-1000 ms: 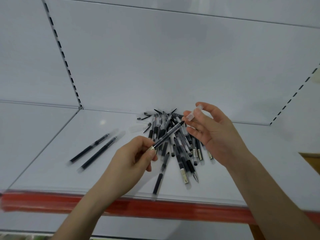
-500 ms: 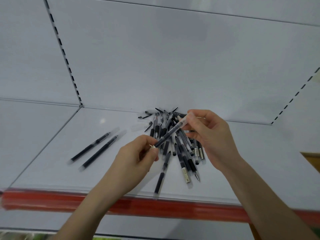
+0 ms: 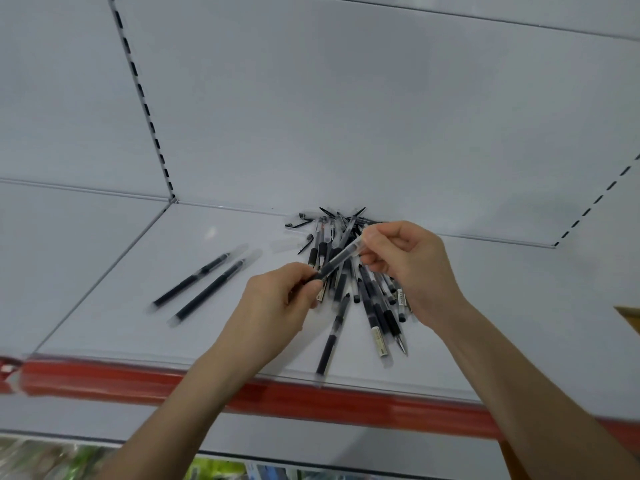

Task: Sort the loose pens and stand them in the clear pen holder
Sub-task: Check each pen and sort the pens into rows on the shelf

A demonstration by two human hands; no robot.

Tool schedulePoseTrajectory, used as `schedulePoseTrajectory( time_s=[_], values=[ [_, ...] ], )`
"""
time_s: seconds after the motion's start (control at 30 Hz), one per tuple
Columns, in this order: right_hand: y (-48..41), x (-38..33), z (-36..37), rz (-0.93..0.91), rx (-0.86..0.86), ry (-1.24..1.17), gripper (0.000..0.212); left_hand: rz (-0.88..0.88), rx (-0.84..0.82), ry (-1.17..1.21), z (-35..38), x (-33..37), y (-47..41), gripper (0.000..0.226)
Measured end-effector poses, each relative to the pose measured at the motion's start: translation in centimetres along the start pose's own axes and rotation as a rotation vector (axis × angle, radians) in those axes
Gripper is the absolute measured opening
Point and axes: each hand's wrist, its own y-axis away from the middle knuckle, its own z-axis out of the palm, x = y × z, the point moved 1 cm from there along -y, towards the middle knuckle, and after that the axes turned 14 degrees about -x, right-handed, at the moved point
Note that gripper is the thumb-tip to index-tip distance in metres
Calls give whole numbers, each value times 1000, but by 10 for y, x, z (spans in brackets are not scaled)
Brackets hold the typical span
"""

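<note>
Pen (image 3: 337, 260) — left hand (image 3: 277, 306), right hand (image 3: 412, 268) pinch its ends.

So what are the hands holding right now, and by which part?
One black pen above the pen pile: the left hand pinches its lower end, the right hand pinches its clear-capped upper end.

No legible txt; pen labels (image 3: 379, 341) too blurry.

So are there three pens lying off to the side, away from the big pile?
No, only two lie there: one pen and a second pen beside it, left of the pile on the shelf.
</note>
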Motion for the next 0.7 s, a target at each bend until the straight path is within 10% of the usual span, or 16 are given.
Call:
schedulePoseTrajectory(
  time_s=[0.23,0.47,0.7],
  values=[
    [3,10,-5,98,-188,459,6,-167,188,-394,-20,-34,1,19],
    [13,16,25,261,-458,974,55,-342,207,-586,-35,-59,0,22],
    [11,15,28,346,-495,1024,35,-414,198,-610,-41,-60,1,22]
  ],
)
